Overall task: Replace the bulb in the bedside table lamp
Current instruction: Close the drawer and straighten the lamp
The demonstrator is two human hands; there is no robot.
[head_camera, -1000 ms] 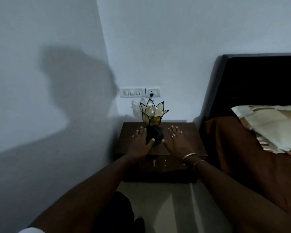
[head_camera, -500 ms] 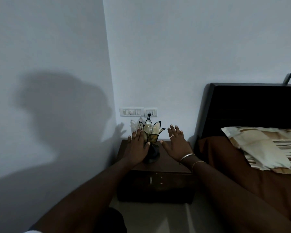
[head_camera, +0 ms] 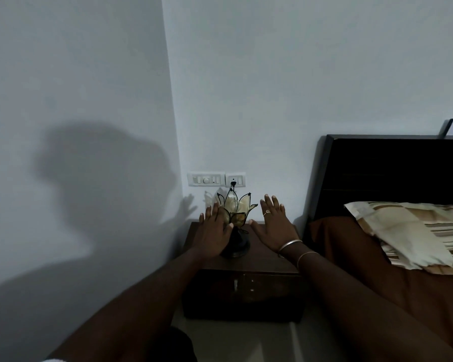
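Observation:
A small lamp with a lotus-shaped glass shade and a dark base stands on the dark wooden bedside table. A clear bulb shows dimly inside the petals. My left hand is spread flat just left of the lamp, its thumb near the shade's lower petals. My right hand is spread open to the right of the lamp, apart from it, with a ring on one finger and bangles at the wrist. Neither hand holds anything.
The lamp's cord runs up to a wall socket beside a switch plate. A bed with a dark headboard, brown cover and striped pillow lies right of the table. A wall corner is at the left.
The view has tilted upward, so the table and lamp sit lower in frame. Both hands rose from the lamp's base to the level of its shade, still spread either side.

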